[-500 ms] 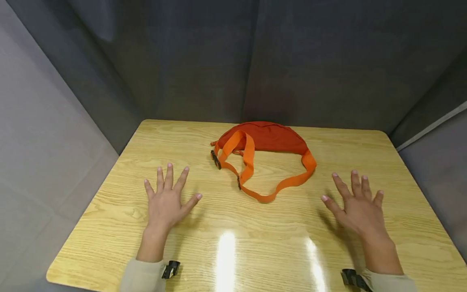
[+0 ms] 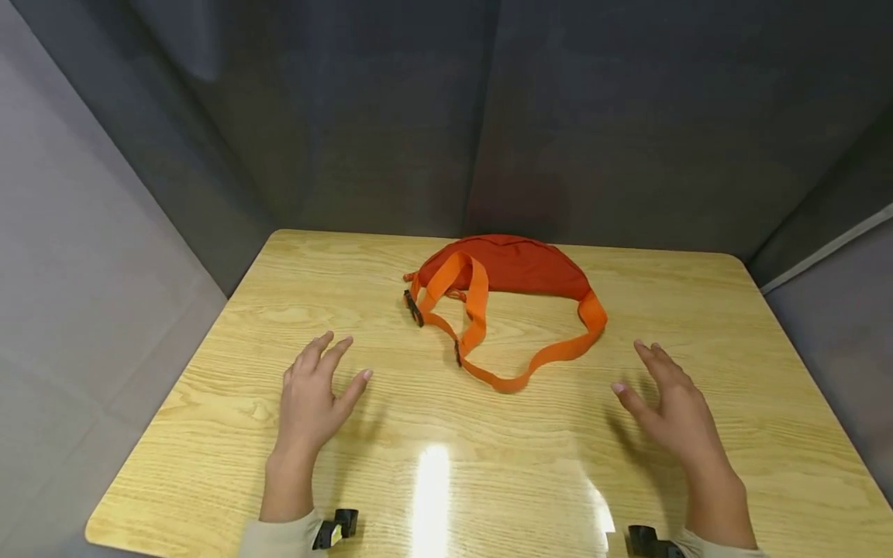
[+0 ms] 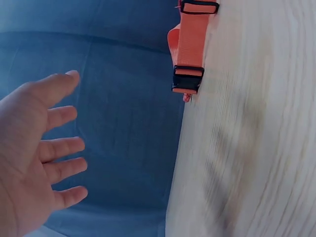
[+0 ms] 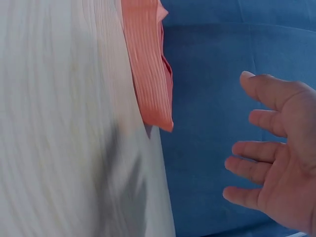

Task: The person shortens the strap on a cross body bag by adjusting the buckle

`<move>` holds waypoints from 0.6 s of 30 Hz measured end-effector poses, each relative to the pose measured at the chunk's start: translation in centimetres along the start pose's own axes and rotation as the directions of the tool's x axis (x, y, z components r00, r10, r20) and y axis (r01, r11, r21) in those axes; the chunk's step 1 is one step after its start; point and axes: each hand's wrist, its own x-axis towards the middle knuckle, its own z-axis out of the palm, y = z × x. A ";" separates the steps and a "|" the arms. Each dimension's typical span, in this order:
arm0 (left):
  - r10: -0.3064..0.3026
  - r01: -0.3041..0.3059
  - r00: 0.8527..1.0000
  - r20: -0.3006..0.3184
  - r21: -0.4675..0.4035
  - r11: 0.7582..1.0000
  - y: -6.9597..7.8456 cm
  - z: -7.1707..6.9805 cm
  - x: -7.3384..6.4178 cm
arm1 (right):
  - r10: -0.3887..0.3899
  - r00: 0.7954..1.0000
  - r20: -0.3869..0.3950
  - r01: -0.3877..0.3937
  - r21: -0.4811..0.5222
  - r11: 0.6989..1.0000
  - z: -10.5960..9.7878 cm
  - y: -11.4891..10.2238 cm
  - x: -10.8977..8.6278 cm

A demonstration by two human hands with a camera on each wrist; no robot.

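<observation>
A red waist bag (image 2: 519, 265) lies near the far edge of the table in the head view. Its orange strap (image 2: 563, 349) loops toward the front, with a black buckle (image 2: 413, 308) at the left end. My left hand (image 2: 307, 407) hovers over the table left of the bag, fingers relaxed and holding nothing. On the other side my right hand (image 2: 678, 418) hovers in the same manner, also holding nothing. The left wrist view shows the buckle (image 3: 187, 79) beyond my fingers; in the right wrist view a bend of the strap (image 4: 148, 69) appears.
The wooden table (image 2: 502, 465) has rounded corners and bright light reflections near the front. A dark curtain (image 2: 418, 116) hangs directly behind it. Pale grey panels (image 2: 84, 310) stand on either side. Small black devices (image 2: 336, 528) sit at both wrists.
Both hands have turned from palm-down with spread fingers to thumbs inward, the fingers drawn closer together. The bag has stayed in place.
</observation>
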 end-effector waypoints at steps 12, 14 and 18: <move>-0.079 0.100 0.993 0.082 -0.296 0.950 0.5 0.6 0.0 | -0.017 0.999 0.051 0.011 0.114 0.993 2.2 -1.8 0.7; -0.085 0.110 0.993 0.087 -0.340 0.934 0.5 0.8 0.0 | -0.038 0.998 0.052 0.030 0.146 0.989 2.7 -2.0 1.0; -0.085 0.128 0.989 0.119 -0.421 0.898 0.4 1.3 0.2 | -0.070 0.995 0.068 0.054 0.213 0.976 3.6 -2.3 1.4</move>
